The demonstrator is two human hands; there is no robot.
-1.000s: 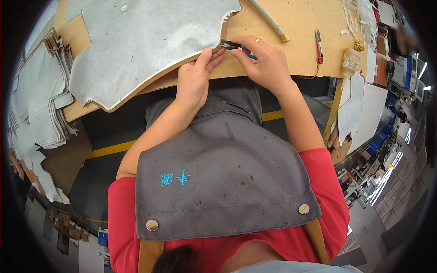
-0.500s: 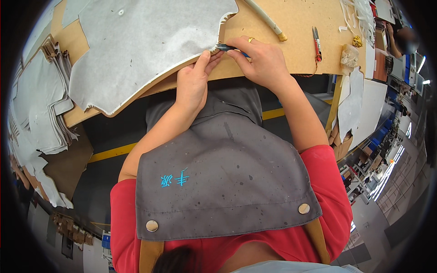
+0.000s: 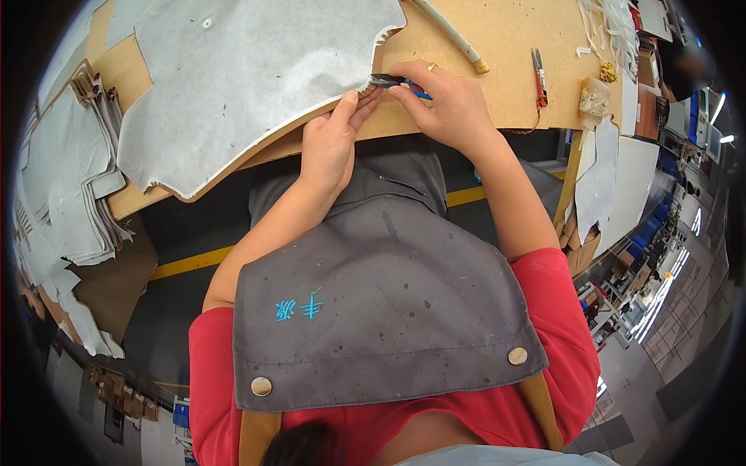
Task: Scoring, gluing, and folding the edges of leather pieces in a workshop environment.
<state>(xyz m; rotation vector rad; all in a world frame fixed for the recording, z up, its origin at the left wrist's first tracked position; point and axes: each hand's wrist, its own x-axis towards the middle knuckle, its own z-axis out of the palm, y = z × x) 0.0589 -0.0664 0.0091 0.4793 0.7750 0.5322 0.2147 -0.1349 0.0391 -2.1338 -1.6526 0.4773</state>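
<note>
A large grey-white sheet piece (image 3: 256, 74) with a brown folded edge and a row of small notches lies over the table's near edge. My left hand (image 3: 330, 144) grips its near right edge, thumb on top and fingers underneath. In my right hand (image 3: 454, 113), which wears a ring, are small blue-handled snips (image 3: 404, 83). Their dark jaws meet the notched edge just beyond my left fingertips. The snips' handles are partly hidden by my fingers.
On the brown table (image 3: 497, 101) lie a pale rod (image 3: 451, 35), a red-handled pointed tool (image 3: 539, 78) and a clear lump (image 3: 595, 101). White strips (image 3: 618, 35) hang at the far right. Stacked grey sheets (image 3: 66, 167) stand at the left.
The snips' jaws look spread wider, and more of the blue handle shows under my right hand. My left hand keeps its hold on the sheet piece.
</note>
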